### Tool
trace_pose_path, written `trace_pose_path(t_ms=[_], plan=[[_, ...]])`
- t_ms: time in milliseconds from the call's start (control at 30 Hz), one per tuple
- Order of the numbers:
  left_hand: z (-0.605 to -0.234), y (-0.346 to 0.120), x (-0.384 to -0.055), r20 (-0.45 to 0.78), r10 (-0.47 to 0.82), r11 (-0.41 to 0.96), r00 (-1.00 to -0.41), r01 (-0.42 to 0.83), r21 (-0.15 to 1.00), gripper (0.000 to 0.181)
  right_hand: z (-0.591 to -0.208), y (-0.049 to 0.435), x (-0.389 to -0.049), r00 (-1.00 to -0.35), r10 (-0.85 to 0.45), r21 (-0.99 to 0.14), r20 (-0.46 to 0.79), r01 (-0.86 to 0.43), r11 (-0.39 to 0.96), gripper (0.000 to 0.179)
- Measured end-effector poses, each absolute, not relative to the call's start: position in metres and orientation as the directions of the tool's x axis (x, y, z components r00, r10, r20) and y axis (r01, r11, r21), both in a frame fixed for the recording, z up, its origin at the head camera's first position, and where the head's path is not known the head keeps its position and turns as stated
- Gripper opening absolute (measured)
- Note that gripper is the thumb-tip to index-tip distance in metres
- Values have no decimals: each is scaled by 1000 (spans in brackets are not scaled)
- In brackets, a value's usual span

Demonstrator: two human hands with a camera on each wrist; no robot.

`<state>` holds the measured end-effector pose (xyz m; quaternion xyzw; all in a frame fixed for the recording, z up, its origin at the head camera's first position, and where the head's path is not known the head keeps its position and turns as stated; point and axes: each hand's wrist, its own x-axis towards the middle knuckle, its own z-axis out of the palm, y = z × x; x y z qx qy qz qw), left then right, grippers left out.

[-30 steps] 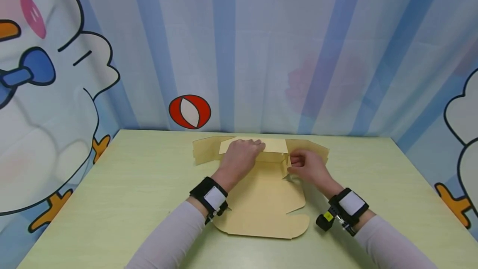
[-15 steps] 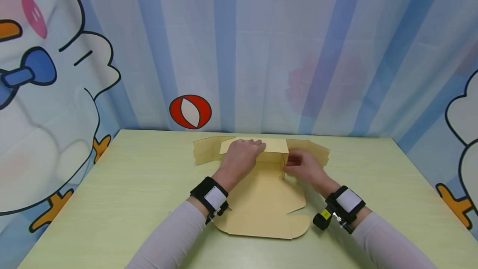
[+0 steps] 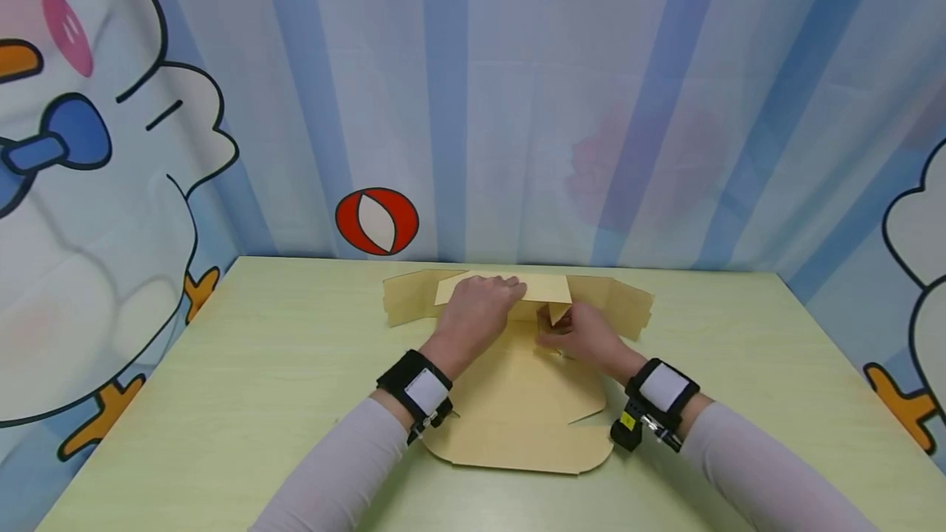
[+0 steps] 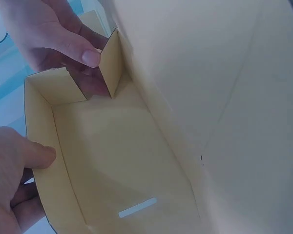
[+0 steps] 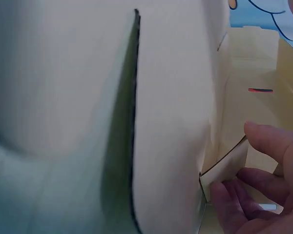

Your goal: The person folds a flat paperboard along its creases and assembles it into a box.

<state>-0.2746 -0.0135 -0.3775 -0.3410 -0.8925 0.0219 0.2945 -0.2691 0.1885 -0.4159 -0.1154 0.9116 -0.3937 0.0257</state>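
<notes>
Blue-striped fabric [image 3: 517,121], printed with a large white bird [image 3: 111,269] and a red-and-white ball [image 3: 377,222], hangs behind a pale green table [image 3: 222,401]. On that table, with the ball beyond its far left corner, lies a partly folded cardboard box [image 3: 525,401], its broad flat part with rounded corners towards the person and its far end raised. Both hands are at this raised end, so most of the flat part lies nearer the person than they are. At the far edge of the box, the left hand [image 3: 476,310] grips the folded panel [image 3: 547,288], thumb on the panel's inner face and fingers behind it, as the left wrist view shows. At the box's far right corner, the right hand [image 3: 587,335] pinches a small flap [image 5: 229,165] between thumb and fingers; the flap stands at an angle to the side wall. One wing [image 3: 412,298] spreads out to the left of the box's raised end, another [image 3: 622,306] to the right, just beyond the right hand. A narrow slot [image 4: 137,207] is cut into the box between its long folds. Black wrist straps [image 3: 415,392] and pale sleeves [image 3: 340,466] flank the box's flat part.
</notes>
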Motion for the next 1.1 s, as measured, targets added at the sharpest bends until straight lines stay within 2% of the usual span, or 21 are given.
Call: trace_pose_path(t_ms=[133,233,467,733,867,1100], plan=[[-378,-13,-275,518,621,768,-589,591,-248,27,-418,186,-270,-937,-320,-673,139,-327,663,21],[-377,-13,-275,519,618,769,-590,591,-244,26,-419,185,-269,-922,-341,-633,184,-377,677,27],[-377,-12,-274,505,620,769,-601,594,-238,26,-419,181,-266,-925,-334,-607,183,-374,701,36],[-377,-12,-273,522,623,766,-583,591,-254,26,-422,177,-266,-933,-329,-550,147,-354,757,53],[-377,-13,-272,528,624,764,-576,591,-259,25,-424,175,-264,-922,-350,-491,166,-385,781,51],[-377,-14,-274,538,626,761,-565,595,-259,25,-424,174,-263,-913,-374,-431,164,-407,805,38]])
